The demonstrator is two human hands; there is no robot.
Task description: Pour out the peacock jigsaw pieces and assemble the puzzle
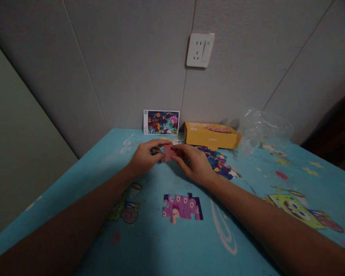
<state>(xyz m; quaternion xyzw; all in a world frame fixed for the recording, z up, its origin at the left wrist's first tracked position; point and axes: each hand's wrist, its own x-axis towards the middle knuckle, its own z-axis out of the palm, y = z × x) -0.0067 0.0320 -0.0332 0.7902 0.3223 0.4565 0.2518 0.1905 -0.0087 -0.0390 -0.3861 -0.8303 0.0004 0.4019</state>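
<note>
The left hand (pixel 146 156) has thumb and fingers bent in a narrow pinch on the near-left edge of a pinkish jigsaw piece (pixel 169 153); whether it also grips the dark patterned patch between its fingers, I cannot tell. At twelve o'clock from that piece, a picture card (pixel 162 122) stands against the wall. The piece itself sits between both hands over the blue tablecloth (pixel 149 245). It looks like light, stiff cardboard, best held by its edges, since the tabs could bend or fray. Toward six o'clock lies a joined purple jigsaw section (pixel 184 207), likely to come apart at its seams unless slid flat or supported underneath. The right hand (pixel 194 161) pinches the piece's right side. At two o'clock sits a yellow cardboard box (pixel 211 136), its contents hidden. Loose jigsaw pieces (pixel 220 164) overlap at three o'clock. Beyond the box, a crumpled clear plastic bag (pixel 261 130) shows no discernible contents.
</note>
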